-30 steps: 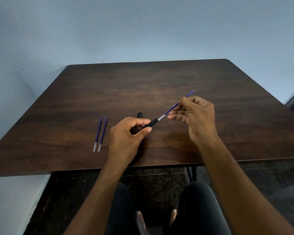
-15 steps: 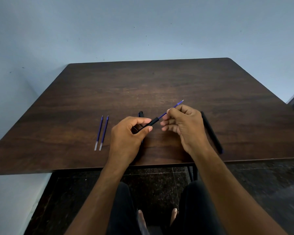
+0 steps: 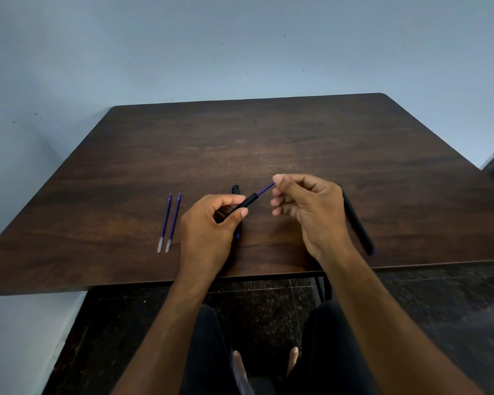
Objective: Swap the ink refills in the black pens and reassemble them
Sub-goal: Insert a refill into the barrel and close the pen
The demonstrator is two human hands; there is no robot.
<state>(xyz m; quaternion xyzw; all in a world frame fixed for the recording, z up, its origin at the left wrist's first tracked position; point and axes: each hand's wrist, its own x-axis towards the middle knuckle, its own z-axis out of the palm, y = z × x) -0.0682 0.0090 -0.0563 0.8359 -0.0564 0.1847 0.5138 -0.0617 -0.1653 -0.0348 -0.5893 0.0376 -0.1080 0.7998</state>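
Observation:
My left hand (image 3: 211, 223) grips a black pen barrel (image 3: 247, 203) that points up and right above the near middle of the dark wooden table (image 3: 268, 138). A thin blue refill (image 3: 265, 189) sticks out of the barrel's open end, only a short length showing. My right hand (image 3: 308, 206) pinches the refill's far tip between thumb and forefinger. Another black pen (image 3: 357, 220) lies on the table right of my right hand. A black pen part (image 3: 235, 190) lies behind and under my left hand, mostly hidden.
Two spare blue refills (image 3: 169, 222) lie side by side on the table, left of my left hand, tips pointing away. The table's near edge (image 3: 126, 283) runs below my wrists. A pale wall stands behind; my knees and a dark floor are below.
The blue refill has slid deeper into the black barrel as my right hand moved left toward my left hand. The pen at the right, hidden a second ago, is now uncovered.

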